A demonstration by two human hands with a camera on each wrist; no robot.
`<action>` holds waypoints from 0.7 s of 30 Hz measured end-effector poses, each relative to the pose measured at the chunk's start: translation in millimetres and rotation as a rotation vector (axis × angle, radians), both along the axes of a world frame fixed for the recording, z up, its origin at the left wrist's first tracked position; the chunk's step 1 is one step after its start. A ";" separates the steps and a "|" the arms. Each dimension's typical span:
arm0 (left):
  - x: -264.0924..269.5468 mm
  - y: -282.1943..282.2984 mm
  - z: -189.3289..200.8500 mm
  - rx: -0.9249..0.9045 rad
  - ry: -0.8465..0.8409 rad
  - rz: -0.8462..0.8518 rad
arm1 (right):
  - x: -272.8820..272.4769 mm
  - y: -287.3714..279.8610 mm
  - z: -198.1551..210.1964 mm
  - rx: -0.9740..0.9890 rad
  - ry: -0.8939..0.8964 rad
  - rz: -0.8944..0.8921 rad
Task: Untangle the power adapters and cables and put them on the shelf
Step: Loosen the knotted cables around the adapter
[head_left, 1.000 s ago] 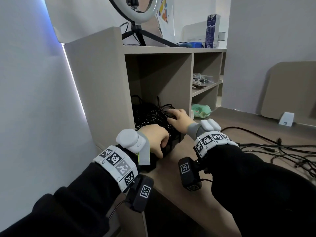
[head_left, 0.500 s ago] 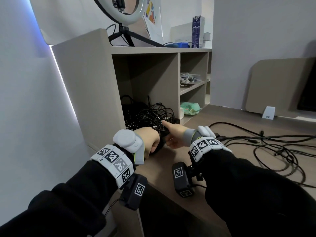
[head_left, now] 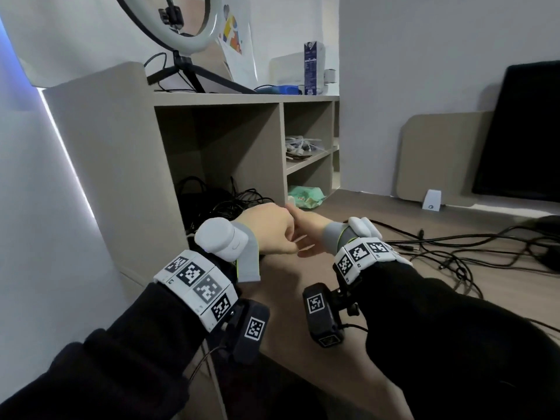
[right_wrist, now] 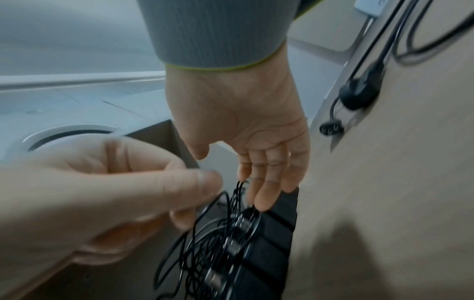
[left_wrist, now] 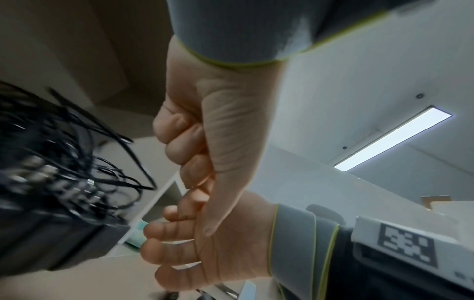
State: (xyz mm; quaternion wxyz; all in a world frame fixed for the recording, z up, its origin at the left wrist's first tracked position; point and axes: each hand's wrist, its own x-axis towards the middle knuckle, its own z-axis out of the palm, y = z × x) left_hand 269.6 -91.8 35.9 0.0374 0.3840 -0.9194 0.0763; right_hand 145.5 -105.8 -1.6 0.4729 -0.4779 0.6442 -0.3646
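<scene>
A tangle of black cables fills the lower left compartment of the beige shelf. The right wrist view shows a row of black power adapters under thin looped cables. My left hand hovers at the compartment's mouth, its fingers curled into a fist with nothing seen in it. My right hand is just beside it, touching it. Its straight fingers point down at the adapters and cables. More loose black cables sprawl on the desk to the right.
A ring light on a tripod and a blue carton stand on the shelf top. White cables lie in the upper right compartment, a green packet below. A dark monitor stands far right.
Both hands have come back out of the compartment and met in front of it. The left hand no longer grips the black adapter; the right hand has lifted off the pile.
</scene>
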 end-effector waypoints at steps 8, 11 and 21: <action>-104.8 15.8 -8.1 0.070 0.095 -0.216 | -107.9 58.2 11.6 -0.028 0.198 -0.155; -162.1 30.0 -16.2 0.162 0.057 -0.323 | -165.3 91.4 9.7 0.010 0.250 -0.286; -292.3 66.5 -35.7 0.349 0.012 -0.527 | -305.4 196.8 9.9 0.227 0.511 -0.579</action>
